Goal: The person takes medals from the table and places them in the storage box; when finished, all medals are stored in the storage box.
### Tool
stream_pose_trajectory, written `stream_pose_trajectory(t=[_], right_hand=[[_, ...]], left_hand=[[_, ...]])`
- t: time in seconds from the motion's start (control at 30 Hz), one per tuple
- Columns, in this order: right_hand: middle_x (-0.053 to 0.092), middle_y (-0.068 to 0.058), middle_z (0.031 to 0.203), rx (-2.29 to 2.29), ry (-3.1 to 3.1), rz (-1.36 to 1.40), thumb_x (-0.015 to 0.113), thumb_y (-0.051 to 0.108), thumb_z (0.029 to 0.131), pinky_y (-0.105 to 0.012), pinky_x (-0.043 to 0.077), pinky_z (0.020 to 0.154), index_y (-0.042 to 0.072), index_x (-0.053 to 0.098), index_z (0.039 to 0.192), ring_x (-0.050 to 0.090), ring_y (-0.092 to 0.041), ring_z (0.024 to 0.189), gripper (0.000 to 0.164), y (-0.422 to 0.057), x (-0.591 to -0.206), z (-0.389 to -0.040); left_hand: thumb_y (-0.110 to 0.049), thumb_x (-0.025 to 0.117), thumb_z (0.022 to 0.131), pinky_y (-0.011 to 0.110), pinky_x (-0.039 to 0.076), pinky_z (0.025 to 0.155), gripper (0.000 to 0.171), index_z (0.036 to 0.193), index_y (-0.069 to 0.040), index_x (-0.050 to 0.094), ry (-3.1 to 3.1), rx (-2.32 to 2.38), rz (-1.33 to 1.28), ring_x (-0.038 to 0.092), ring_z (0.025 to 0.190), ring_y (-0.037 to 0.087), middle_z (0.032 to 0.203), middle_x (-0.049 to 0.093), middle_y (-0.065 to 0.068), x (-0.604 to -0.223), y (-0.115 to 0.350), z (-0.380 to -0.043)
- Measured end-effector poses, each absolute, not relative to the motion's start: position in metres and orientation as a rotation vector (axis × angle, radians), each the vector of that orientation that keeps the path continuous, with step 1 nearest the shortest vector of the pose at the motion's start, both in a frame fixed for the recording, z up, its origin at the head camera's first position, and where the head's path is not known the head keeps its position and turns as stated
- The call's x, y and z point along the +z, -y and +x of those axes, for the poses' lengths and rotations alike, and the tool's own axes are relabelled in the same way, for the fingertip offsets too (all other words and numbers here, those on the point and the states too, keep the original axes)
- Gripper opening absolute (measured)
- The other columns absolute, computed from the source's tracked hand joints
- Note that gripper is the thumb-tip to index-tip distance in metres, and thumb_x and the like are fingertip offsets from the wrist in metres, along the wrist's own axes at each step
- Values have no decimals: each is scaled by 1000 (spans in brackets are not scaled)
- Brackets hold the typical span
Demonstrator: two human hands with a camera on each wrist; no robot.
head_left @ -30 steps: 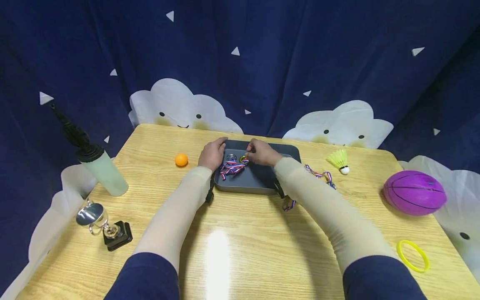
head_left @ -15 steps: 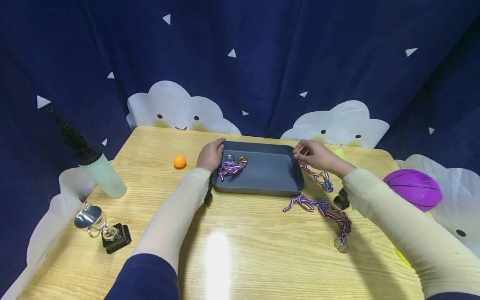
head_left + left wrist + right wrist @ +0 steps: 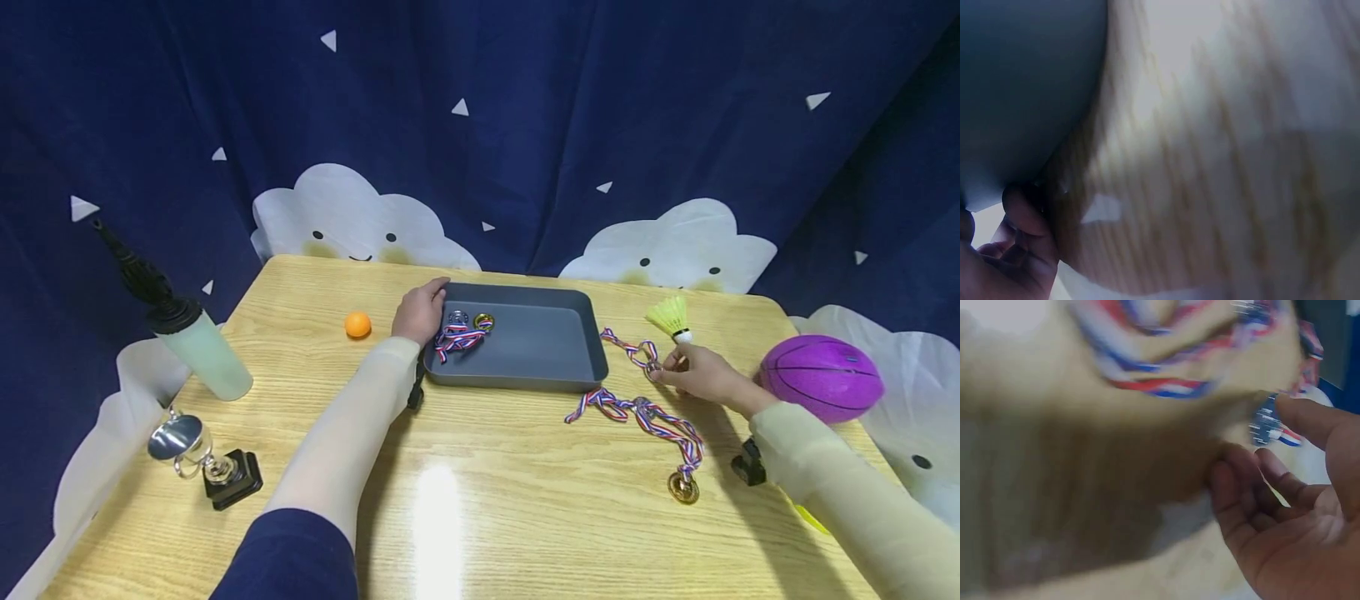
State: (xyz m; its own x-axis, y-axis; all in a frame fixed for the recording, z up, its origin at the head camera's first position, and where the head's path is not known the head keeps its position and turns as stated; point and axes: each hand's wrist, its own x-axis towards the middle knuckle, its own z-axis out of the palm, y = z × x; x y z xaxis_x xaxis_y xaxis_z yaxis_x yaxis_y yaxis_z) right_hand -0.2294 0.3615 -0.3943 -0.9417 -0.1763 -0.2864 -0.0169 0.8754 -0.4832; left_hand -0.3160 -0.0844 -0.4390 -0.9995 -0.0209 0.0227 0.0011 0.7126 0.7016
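Note:
At its left end, the dark grey baking tray (image 3: 525, 382) is held by my left hand (image 3: 420, 315); in the left wrist view, fingers (image 3: 1025, 215) curl at its edge. Inside lie a silver medal (image 3: 458, 317) and a gold medal (image 3: 484, 321) with striped ribbons. Right of the tray, my right hand (image 3: 697, 373) reaches a silver medal (image 3: 1265, 420) on a red-white-blue ribbon (image 3: 621, 341). The thumb (image 3: 1310, 419) is at the medal's edge, the other fingers apart from it. Nearer me lies another ribbon (image 3: 675, 429) with a gold-coloured medal (image 3: 683, 487).
A yellow shuttlecock (image 3: 667, 315) stands just behind my right hand, and a purple ball (image 3: 821, 377) sits to its right. A yellow ring (image 3: 812, 518) is mostly behind the right sleeve. To the left are an orange ball (image 3: 357, 324), a bottle (image 3: 210, 354) and a trophy cup (image 3: 213, 462).
My right hand has moved from inside the tray, past its right rim, to the silver medal on the table. The left hand has stayed at the tray's left end.

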Motion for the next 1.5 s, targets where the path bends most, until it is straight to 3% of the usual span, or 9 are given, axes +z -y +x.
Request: stream_pose_trajectory(t=[0.2,0.4,0.67,0.87,1.17,1.5], right_hand=[[57,-5,83,-749,-2777,-139,71,22,101,-24,46,56,-4,53,104,51,-11,69,32,-362,-407,-225],[63,-9,93,-1006,-2809,-230,65,4,101,-24,58,63,-9,55,109,59,-3,75,19,-364,-401,-231],[70,17,89,-1439,-2765,-399,59,2,104,-18,61,68,-8,58,124,70,0,80,22,-349,-351,-246],[70,12,93,-1510,-2697,-501,63,1,102,-19,61,70,1,61,127,70,-3,82,25,-311,-310,-250],[71,3,93,-1586,-2541,-607,66,8,103,-23,60,71,7,63,126,66,-12,79,24,-259,-281,-254],[70,0,95,-1425,-2353,-650,60,8,105,-27,61,76,-1,63,132,66,-15,82,29,-219,-304,-273]], left_hand=[[-25,42,114,49,43,124,43,155,-20,53,2886,-1188,8,55,145,33,155,59,10,-439,83,-317],[-24,43,114,50,44,123,42,154,-20,54,2871,-1154,-10,56,143,35,153,60,11,-439,85,-318],[-24,43,114,50,43,124,42,154,-20,53,2873,-1182,-2,55,145,33,155,58,9,-439,85,-319],[-24,43,114,50,42,125,42,155,-20,53,2874,-1187,8,54,146,33,156,58,9,-440,86,-318],[-25,43,114,51,44,123,42,154,-21,54,2872,-1167,9,57,143,34,153,61,11,-442,86,-318],[-25,43,114,52,44,122,42,155,-21,53,2885,-1162,6,57,143,35,153,60,11,-440,85,-317]])
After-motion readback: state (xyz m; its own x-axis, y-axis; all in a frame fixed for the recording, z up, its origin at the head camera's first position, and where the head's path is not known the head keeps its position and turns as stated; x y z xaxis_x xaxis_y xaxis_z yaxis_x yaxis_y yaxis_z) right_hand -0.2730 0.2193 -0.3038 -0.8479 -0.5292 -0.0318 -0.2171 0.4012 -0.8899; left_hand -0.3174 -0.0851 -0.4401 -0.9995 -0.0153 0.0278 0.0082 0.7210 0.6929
